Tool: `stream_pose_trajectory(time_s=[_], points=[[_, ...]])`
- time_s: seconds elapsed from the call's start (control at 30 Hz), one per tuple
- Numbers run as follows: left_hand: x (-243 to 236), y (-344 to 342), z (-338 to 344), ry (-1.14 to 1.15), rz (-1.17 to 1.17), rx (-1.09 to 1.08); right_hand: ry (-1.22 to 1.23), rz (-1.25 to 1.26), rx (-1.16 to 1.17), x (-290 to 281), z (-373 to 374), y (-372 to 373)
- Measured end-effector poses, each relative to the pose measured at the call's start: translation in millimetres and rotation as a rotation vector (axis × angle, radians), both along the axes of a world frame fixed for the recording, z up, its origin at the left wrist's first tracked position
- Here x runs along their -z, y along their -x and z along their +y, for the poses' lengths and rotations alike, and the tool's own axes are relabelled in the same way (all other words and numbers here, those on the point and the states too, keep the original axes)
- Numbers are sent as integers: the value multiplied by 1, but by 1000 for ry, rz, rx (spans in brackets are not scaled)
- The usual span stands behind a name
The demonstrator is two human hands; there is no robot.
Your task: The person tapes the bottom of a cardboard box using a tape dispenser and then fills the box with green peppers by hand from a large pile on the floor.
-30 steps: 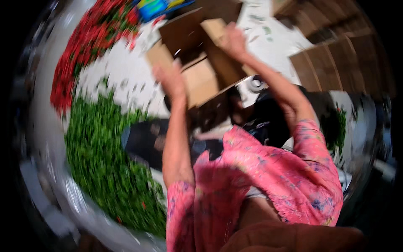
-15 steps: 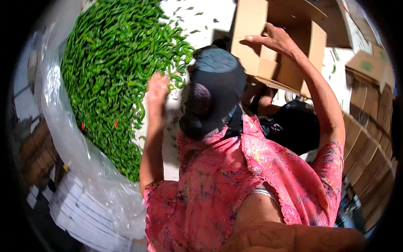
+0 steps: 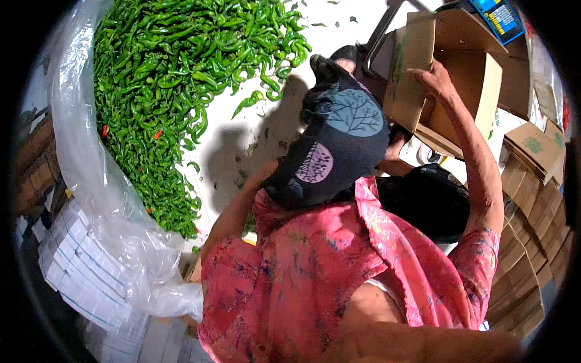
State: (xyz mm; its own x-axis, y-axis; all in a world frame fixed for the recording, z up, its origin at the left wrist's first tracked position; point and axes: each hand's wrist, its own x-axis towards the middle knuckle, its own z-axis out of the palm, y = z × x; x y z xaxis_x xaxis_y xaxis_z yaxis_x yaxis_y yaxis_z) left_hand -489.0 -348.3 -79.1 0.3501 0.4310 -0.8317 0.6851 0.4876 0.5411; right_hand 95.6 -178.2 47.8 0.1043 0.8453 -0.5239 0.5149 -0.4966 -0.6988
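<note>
An open cardboard box stands tilted on the right, and my right hand grips the edge of its raised flap. The thumb lies over the flap while the other fingers are partly hidden. On the left spreads a large heap of green chili peppers, with a few red ones among them. My left hand is beside my bent knee, near the heap's right side. The patterned dark trouser leg hides its fingers and anything they might hold. A few peppers lie at the heap's edge on the white surface.
Clear plastic sheeting borders the heap on the left. A roll of tape lies below the box. Flattened cardboard covers the right side, and a blue printed package sits at the upper right. A metal frame stands beside my foot.
My left hand has left the edge of the pepper heap and come back toward my knee. My right hand stays on the box flap. The view has shifted, and my knee appears farther right.
</note>
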Motion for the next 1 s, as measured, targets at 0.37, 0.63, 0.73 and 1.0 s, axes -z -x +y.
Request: stream_pose_trajectory(time_s=[0.37, 0.63, 0.73, 1.0], points=[[50, 35, 92, -911, 317, -247, 51, -88, 11, -10, 5, 30], [61, -18, 167, -1025, 595, 94, 149, -43, 70, -40, -11, 26], [70, -1, 175, -1004, 398, -76, 196, -68, 142, -56, -4, 58], [84, 26, 202, -990, 273, -318, 93, -12, 117, -46, -6, 50]])
